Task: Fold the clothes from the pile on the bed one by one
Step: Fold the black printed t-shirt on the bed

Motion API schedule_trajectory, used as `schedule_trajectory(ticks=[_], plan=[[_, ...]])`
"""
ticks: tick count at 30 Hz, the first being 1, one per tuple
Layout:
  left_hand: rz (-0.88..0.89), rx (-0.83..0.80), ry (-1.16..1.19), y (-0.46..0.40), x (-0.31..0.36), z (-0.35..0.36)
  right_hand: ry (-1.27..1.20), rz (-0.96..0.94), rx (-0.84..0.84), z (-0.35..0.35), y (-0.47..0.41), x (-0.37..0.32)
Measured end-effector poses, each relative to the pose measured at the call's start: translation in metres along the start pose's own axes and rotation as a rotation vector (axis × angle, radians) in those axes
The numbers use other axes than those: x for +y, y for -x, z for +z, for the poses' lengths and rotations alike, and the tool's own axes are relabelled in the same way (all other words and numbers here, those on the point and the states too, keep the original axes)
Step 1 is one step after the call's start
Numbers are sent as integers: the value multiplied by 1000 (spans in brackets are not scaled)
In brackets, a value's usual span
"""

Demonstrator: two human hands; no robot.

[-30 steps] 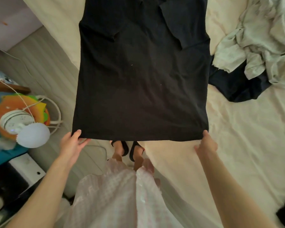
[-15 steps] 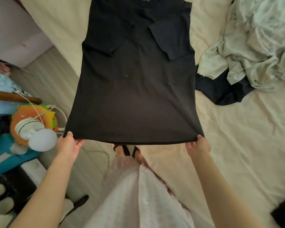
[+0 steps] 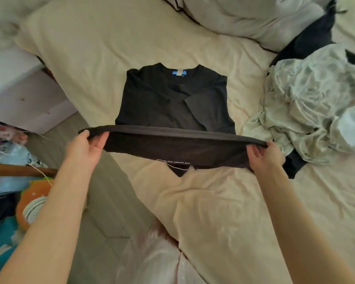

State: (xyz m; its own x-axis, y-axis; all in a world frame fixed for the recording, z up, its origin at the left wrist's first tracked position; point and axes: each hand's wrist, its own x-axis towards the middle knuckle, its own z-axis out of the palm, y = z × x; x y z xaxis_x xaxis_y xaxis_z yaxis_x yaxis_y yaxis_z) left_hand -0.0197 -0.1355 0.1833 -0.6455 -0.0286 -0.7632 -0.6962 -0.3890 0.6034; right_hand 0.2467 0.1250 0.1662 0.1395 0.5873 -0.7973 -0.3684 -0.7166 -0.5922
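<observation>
A black T-shirt (image 3: 172,99) lies on the cream bed sheet (image 3: 90,58), collar away from me, both sleeves folded in over its chest. Its bottom hem is lifted off the bed and stretched flat between my hands above the lower part of the shirt. My left hand (image 3: 84,148) grips the hem's left corner, thumb on top. My right hand (image 3: 264,156) grips the right corner. A white printed label shows on the underside near the hem. The pile of clothes (image 3: 307,99), pale green over dark pieces, sits to the right.
A rumpled white duvet (image 3: 244,19) lies at the head of the bed. Left of the bed is grey floor (image 3: 103,201), a white cabinet (image 3: 19,89), and clutter with an orange toy (image 3: 33,201). Bare sheet lies in front of me.
The shirt hung off the bed edge with its hem held low toward me. Now both hands have raised the hem and carried it forward over the shirt.
</observation>
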Motion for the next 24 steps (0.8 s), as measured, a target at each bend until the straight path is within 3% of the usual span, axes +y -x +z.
schedule_trajectory(ticks=[10,12,15,17,20,22,24], plan=[[13,-94,42,-127,20,169,20,-117,-168,201,-94,-36],[12,-177,38,-152,20,189,-34,-104,-224,229,-111,-33],[15,-317,-261,-174,11,193,-45,-22,-308,238,-127,-16],[63,-256,-573,-180,-5,171,181,-51,-263,218,-136,8],[227,3,-887,-177,-38,113,486,-140,-32,161,-147,47],[260,212,-962,-169,-59,77,624,-115,154,114,-145,70],[132,334,-928,-167,-75,45,667,-3,279,73,-141,87]])
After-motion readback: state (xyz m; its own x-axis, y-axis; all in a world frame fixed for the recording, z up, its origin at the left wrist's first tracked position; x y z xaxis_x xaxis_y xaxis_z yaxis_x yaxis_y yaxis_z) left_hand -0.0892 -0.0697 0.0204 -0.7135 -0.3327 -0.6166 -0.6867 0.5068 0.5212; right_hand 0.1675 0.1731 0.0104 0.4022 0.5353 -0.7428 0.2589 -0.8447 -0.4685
